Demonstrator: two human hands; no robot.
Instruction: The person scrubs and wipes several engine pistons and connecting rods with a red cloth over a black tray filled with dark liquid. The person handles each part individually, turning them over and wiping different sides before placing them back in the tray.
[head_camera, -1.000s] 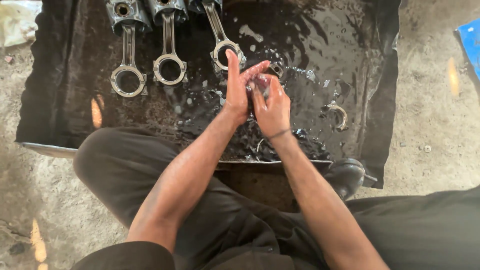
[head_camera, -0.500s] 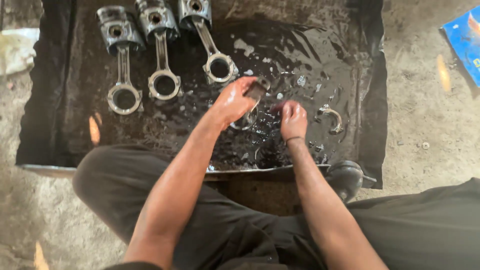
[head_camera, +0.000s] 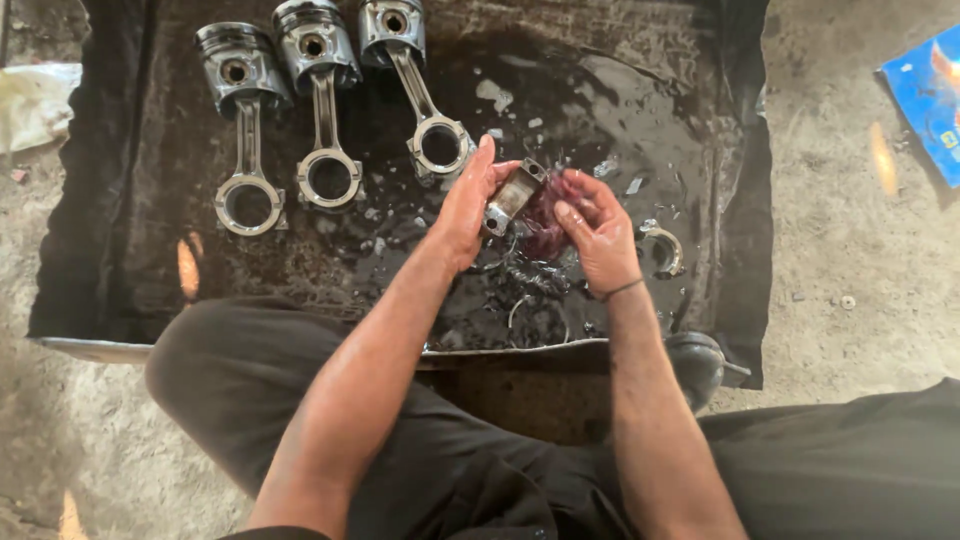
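Holding a small metal piece (head_camera: 512, 197) over the wet middle of a black tray (head_camera: 120, 200), the left hand (head_camera: 468, 205) has its fingers closed around the lower end of it. The right hand (head_camera: 598, 232) sits just beside, fingers curled shut on a dark red rag (head_camera: 545, 222) that presses against the same piece. Both hands hover above a pool of dark oily liquid (head_camera: 600, 110) with small curved metal bits lying in it; one half-ring (head_camera: 664, 250) rests just right of the right wrist. Three pistons with rods (head_camera: 320, 110) lie side by side in the tray's upper left, heads away from the person. At the far right edge, on the gritty floor (head_camera: 850, 230), lies a flat blue package (head_camera: 925, 100) with an orange patch, partly out of view. A pale crumpled wrapper (head_camera: 35, 100) lies at the left edge.
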